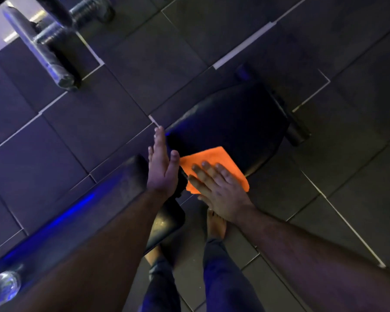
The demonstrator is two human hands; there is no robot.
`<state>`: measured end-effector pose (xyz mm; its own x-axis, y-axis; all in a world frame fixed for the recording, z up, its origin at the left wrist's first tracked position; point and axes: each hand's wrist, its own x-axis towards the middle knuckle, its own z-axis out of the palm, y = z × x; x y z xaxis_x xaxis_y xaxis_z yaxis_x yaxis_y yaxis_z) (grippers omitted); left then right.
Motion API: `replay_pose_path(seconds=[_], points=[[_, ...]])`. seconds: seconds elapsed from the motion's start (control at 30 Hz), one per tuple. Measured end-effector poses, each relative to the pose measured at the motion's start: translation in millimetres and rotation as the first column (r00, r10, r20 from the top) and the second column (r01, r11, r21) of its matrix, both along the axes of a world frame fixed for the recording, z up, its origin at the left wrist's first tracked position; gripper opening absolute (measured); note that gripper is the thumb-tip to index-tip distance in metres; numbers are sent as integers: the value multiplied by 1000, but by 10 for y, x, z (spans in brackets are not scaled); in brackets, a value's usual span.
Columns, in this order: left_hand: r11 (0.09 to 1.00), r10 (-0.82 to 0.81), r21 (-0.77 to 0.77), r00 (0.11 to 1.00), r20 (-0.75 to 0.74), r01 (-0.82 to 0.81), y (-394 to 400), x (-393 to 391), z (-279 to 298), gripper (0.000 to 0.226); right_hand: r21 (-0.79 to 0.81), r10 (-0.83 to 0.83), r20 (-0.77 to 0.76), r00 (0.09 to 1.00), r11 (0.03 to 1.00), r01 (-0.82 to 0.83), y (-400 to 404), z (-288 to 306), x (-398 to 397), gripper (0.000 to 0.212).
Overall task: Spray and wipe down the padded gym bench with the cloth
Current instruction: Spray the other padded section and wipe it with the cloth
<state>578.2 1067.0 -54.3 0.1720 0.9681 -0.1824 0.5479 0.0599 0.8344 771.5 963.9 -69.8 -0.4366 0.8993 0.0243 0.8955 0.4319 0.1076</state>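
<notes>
Tiled floor: dim, blue-lit. Padded bench: black seat pad, task surface. Barbell rack: well apart, no obstruction. Right hand: open, flat, pressing cloth onto seat pad for wiping. Left hand: open, empty, beside pad edge, probably steadying. Bottle: lower left, possibly the spray.

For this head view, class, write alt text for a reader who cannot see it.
A right hand presses an orange cloth flat on a black padded bench seat, while the left hand hovers open beside it. Dark floor tiles surround the bench.
</notes>
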Motion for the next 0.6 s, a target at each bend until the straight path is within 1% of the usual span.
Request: replay_pose_path(seconds=[0.03,0.07,0.1,0.13,0.2,0.27,0.3,0.33,0.37,0.4,0.47,0.53,0.6], points=[[999,-42,-1,999,0,42,-21,24,10,97,-74,2,14,1000,997,-1,-170,-47,107,79],[996,-84,-11,996,-8,84,-38,72,4,94,-84,-43,-11,999,996,42,-255,-58,210,76],[991,-132,-6,991,-16,132,-34,140,18,90,-95,-122,-33,992,988,119,-266,-62,320,75],[986,-169,0,985,-26,169,-33,206,-2,85,-144,-224,-65,972,966,213,-248,-28,415,75],[972,-235,7,968,-87,237,-32,318,-49,79,-119,-361,-136,922,930,347,-117,24,547,76],[960,-278,-14,951,-135,279,-36,397,-65,77,-100,-524,-195,829,851,515,208,100,660,71],[962,-271,-19,951,-148,272,-38,422,-62,77,-100,-607,-230,760,792,602,450,160,705,68],[965,-260,-19,954,-151,260,-45,437,-55,77,-117,-672,-255,695,735,668,687,223,740,67],[968,-249,-25,957,-150,248,-44,448,-38,77,-131,-707,-256,659,701,701,855,265,765,67],[971,-240,-32,958,-155,238,-38,448,-22,77,-141,-717,-234,657,693,707,927,292,762,69],[973,-229,-41,953,-198,225,-49,428,10,79,-120,-669,-173,723,743,659,859,297,712,76],[979,-203,-32,949,-240,201,-82,408,56,82,-146,-603,-141,785,797,586,669,331,602,80],[984,-177,-33,953,-248,174,-132,376,107,80,-189,-529,-182,829,846,498,427,346,445,69]])
